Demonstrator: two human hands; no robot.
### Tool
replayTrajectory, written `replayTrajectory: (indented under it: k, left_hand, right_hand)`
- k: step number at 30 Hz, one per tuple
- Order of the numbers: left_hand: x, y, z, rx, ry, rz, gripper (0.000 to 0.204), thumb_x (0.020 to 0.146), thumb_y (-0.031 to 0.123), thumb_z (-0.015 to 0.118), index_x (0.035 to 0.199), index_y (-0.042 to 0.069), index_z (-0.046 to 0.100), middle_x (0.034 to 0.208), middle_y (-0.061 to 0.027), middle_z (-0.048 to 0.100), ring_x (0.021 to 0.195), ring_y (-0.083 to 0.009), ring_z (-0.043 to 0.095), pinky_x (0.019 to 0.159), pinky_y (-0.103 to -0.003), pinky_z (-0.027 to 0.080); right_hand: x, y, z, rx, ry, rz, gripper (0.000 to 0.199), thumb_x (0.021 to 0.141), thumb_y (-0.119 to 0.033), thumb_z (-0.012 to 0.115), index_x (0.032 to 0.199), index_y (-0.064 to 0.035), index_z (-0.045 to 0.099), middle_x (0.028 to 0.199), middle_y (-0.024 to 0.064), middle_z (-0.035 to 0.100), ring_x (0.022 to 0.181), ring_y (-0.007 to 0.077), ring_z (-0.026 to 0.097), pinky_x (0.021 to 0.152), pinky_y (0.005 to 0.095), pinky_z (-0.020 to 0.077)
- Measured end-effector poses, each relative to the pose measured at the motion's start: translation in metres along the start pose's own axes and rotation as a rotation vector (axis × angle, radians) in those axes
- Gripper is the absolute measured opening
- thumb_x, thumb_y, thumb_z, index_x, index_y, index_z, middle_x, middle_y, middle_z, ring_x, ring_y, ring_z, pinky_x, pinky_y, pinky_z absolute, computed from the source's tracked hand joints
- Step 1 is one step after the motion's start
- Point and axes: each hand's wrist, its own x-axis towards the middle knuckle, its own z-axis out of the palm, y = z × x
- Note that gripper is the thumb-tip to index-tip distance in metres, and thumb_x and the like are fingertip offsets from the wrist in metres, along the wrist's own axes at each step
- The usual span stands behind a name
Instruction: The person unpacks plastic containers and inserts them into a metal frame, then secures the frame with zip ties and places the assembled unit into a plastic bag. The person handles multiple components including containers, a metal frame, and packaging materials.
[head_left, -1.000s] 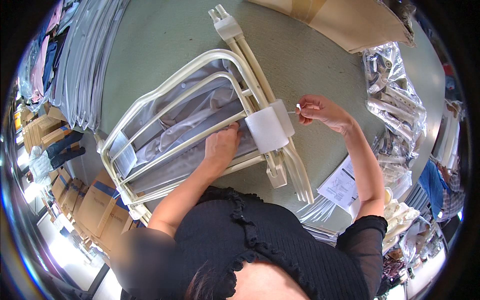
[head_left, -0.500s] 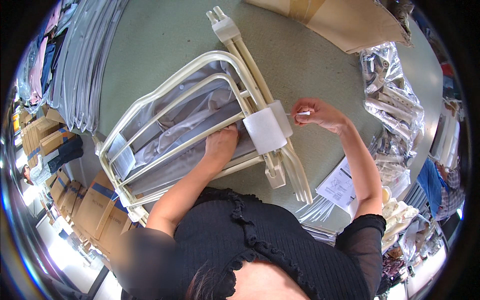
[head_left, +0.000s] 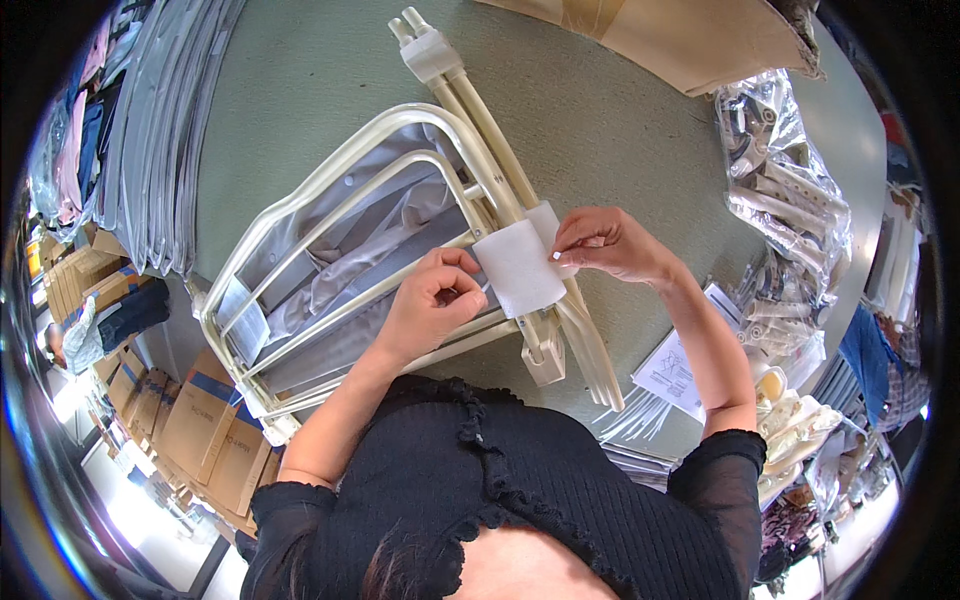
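A folded cream metal frame [head_left: 262,222] with grey fabric [head_left: 345,245] inside lies on the green table. White foam sheet [head_left: 519,270] wraps round its tubes near the right end. My right hand [head_left: 615,247] is closed in a pinch at the foam's right edge. Between its fingertips shows the small white head of what looks like a cable tie [head_left: 557,256]; the rest of the tie cannot be made out. Just left of the foam, above the frame's bars, my left hand [head_left: 425,310] has its fingers curled and thumb bent in; whether something is between them is hidden.
Right of the frame lie printed sheets [head_left: 672,372] and thin white strips [head_left: 640,425]. Plastic-bagged parts [head_left: 785,200] line the table's right side. A cardboard box [head_left: 670,35] stands at the far edge, grey flat covers [head_left: 165,140] at left. Cartons [head_left: 215,430] and a person [head_left: 85,335] are beyond.
My left hand has come out from between the frame's bars and now sits above them, fingers curled. The right hand has moved left to the foam. The frame has shifted slightly left.
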Motion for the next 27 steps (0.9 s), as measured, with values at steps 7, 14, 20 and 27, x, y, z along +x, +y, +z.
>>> replayTrajectory:
  k: [7, 14, 20, 27]
  left_hand:
    - [0.004, 0.001, -0.004, -0.282, -0.131, -0.024, 0.015, 0.088, 0.010, 0.059, 0.092, -0.003, 0.066, 0.111, -0.0052, 0.056, 0.088, -0.0073, 0.053, 0.081, -0.023, 0.043]
    - [0.008, -0.005, 0.000, -0.356, -0.088, -0.065, 0.011, 0.086, 0.007, 0.063, 0.093, -0.001, 0.064, 0.103, -0.0048, 0.058, 0.090, -0.0078, 0.053, 0.083, -0.023, 0.045]
    - [-0.001, -0.029, 0.006, -0.432, 0.156, -0.063, 0.013, 0.082, 0.002, 0.068, 0.094, 0.000, 0.063, 0.097, -0.0066, 0.063, 0.087, -0.0095, 0.059, 0.079, -0.023, 0.048]
    - [-0.005, -0.048, 0.005, -0.265, 0.403, -0.147, 0.011, 0.085, 0.007, 0.068, 0.090, -0.002, 0.065, 0.080, -0.0076, 0.068, 0.072, -0.0123, 0.065, 0.065, -0.024, 0.053]
  right_hand:
    - [0.003, -0.001, 0.005, 0.024, 0.012, 0.054, 0.010, 0.084, -0.009, 0.068, 0.092, -0.0035, 0.067, 0.083, 0.0008, 0.064, 0.076, 0.0084, 0.055, 0.067, 0.0232, 0.0439]
    - [0.007, 0.001, 0.003, 0.067, -0.002, 0.103, 0.012, 0.084, -0.007, 0.066, 0.094, -0.0018, 0.066, 0.082, 0.0017, 0.064, 0.074, 0.0072, 0.056, 0.066, 0.0238, 0.0456]
    - [-0.006, 0.020, 0.001, 0.195, 0.226, 0.014, 0.010, 0.086, -0.009, 0.065, 0.094, -0.0030, 0.065, 0.084, 0.0036, 0.066, 0.075, 0.0075, 0.058, 0.064, 0.0220, 0.0468]
    - [-0.018, 0.053, -0.005, 0.409, 0.787, -0.047, 0.011, 0.087, -0.011, 0.065, 0.093, -0.0020, 0.062, 0.086, 0.0085, 0.067, 0.067, 0.0106, 0.058, 0.059, 0.0238, 0.0474]
